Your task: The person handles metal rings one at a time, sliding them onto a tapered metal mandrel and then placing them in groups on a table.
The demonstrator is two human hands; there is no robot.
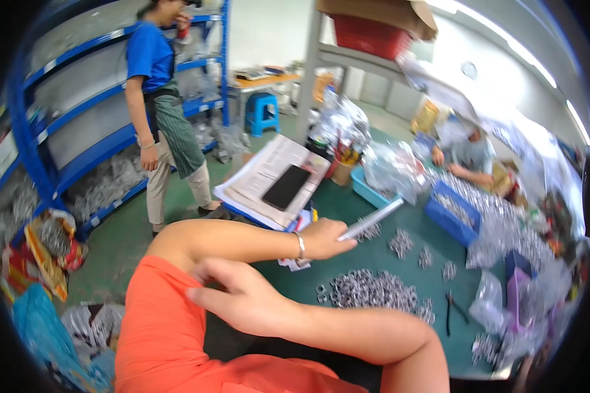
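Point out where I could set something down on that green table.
One bare patch of the green table lies between the small heaps of metal parts and the dark-blue bin; another between the pliers and the heap at lower right. The right side is crowded with plastic bags.

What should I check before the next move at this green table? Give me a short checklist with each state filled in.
1. Left hand has the long pale strip: ok, held with its far end pointing over the table.
2. Right hand at the work: not ok, it is up by the left sleeve; whether it grips the cloth cannot be told.
3. Large pile of small metal parts uncovered: ok.
4. Small heap separate from the large pile: ok, green table shows between them.
5. Pliers set down: ok, lying to the right of the large pile.
6. Number of parts in the small heap: cannot tell, too small and blurred.
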